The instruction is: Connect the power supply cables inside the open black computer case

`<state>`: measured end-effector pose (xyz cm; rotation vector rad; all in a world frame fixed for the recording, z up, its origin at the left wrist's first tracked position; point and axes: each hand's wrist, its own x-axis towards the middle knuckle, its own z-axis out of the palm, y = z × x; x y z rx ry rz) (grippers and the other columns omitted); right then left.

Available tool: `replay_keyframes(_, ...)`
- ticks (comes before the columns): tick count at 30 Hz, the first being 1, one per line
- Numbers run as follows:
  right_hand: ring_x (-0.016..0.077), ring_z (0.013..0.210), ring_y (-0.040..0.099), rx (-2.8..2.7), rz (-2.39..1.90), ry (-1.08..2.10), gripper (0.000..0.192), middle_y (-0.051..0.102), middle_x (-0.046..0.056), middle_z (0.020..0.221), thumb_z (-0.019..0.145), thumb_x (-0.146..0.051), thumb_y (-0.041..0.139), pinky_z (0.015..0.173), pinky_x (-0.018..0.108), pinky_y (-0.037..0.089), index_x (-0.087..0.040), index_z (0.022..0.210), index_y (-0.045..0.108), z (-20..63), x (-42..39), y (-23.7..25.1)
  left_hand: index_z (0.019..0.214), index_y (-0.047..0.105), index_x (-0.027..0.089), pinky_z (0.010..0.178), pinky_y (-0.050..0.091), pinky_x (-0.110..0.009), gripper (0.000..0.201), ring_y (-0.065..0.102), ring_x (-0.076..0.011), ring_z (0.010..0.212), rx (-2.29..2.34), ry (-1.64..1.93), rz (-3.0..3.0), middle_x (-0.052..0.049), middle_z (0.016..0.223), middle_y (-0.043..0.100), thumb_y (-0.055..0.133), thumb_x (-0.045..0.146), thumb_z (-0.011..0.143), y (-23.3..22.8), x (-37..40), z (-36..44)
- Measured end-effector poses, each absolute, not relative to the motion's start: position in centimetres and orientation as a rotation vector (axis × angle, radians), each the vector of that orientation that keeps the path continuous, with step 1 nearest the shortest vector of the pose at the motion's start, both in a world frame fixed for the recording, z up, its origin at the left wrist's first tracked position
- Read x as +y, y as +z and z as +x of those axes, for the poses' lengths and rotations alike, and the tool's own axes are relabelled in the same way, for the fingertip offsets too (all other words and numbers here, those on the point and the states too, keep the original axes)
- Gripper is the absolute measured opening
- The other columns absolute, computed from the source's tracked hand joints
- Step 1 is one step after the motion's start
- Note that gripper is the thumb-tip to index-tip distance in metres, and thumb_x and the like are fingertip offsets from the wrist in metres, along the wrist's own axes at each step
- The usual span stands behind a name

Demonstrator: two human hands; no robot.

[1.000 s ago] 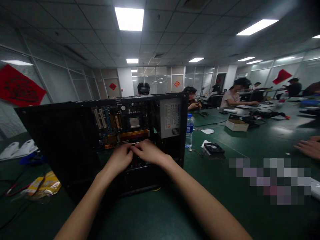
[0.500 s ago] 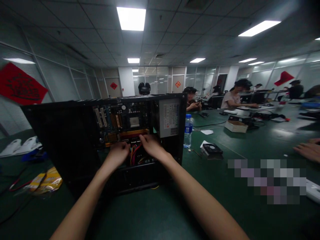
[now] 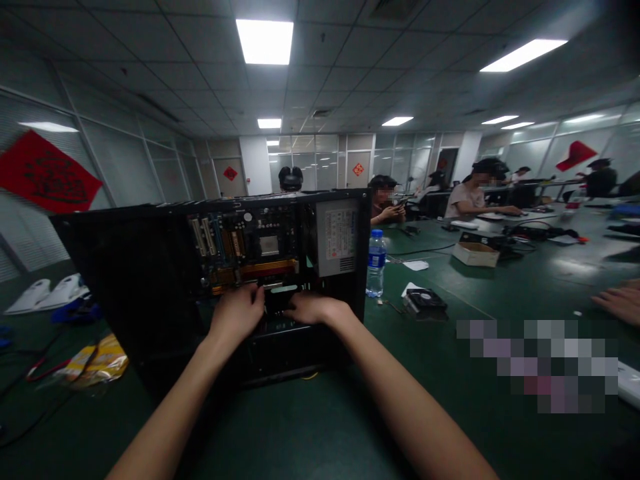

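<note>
An open black computer case (image 3: 300, 353) stands on edge in front of me, with its motherboard (image 3: 280, 227) and silver power supply (image 3: 336, 240) exposed. Both of my hands reach into its lower part, below the memory slots (image 3: 265, 269). My left hand (image 3: 237, 310) is closed near the motherboard's lower edge; whatever its fingers hold is hidden. To the right, under the power supply, my right hand (image 3: 313, 308) has its fingers curled in and pointing left. What these fingers pinch is too dark to make out.
Right of the case stand a water bottle (image 3: 376, 263) and a black cooling fan block (image 3: 425, 303). An open box (image 3: 475, 255) lies farther back. Yellow packaging (image 3: 97, 360) and cables lie at left. Another person's hand (image 3: 617, 305) rests at the right edge; people sit beyond.
My right hand has moved down from the memory slots. The red and yellow wires between my hands no longer show. My left hand has hardly moved.
</note>
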<state>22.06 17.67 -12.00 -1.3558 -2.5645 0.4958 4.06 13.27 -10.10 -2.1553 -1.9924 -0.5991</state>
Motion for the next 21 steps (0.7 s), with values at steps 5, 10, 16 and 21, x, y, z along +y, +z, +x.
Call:
replay_keyframes(5, 0.0147, 0.062, 0.06, -2.39, -1.133, 0.646, 0.022, 0.07, 0.005, 0.073, 0.09, -0.027, 0.057, 0.052, 0.023, 0.035, -0.014, 0.084, 0.073, 21.3, 17.5, -11.5, 0.082, 0.064, 0.021, 0.063, 0.039, -0.029, 0.039, 0.066, -0.0228, 0.076, -1.975, -0.715, -2.18, -0.008, 0.081, 0.072, 0.034, 0.041, 0.095, -10.1, 13.6, 3.8)
replay_keyframes(10, 0.0161, 0.075, 0.066, -1.87, -0.913, 0.839, 0.023, 0.071, 0.005, 0.08, 0.091, -0.027, 0.056, 0.061, 0.023, 0.047, -0.013, 0.08, 0.071, 19.1, 16.5, -10.0, 0.089, 0.063, 0.019, 0.074, 0.045, -0.03, 0.045, 0.066, -0.0222, 0.082, -1.88, -1.172, -2.436, -0.006, 0.083, 0.071, 0.031, 0.049, 0.094, -9.5, 14.0, 3.4)
replay_keyframes(16, 0.0195, 0.103, 0.065, -1.501, -0.481, 0.99, 0.025, 0.069, 0.006, 0.11, 0.087, -0.036, 0.061, 0.087, 0.032, 0.054, -0.018, 0.103, 0.068, 18.3, 14.4, -8.1, 0.098, 0.067, 0.017, 0.072, 0.049, -0.032, 0.056, 0.068, -0.0253, 0.078, -1.814, -1.298, -2.434, -0.007, 0.091, 0.074, 0.035, 0.062, 0.089, -5.7, 11.3, 2.2)
replay_keyframes(21, 0.0214, 0.122, 0.054, -1.754, -0.383, 0.67, 0.048, 0.049, 0.011, 0.142, 0.091, -0.04, 0.058, 0.102, 0.035, 0.046, -0.02, 0.133, 0.051, 18.6, 12.0, -7.2, 0.092, 0.072, 0.019, 0.064, 0.044, -0.029, 0.049, 0.068, -0.0248, 0.072, -1.661, -1.011, -2.29, -0.008, 0.085, 0.075, 0.041, 0.057, 0.089, -3.3, 8.5, 1.3)
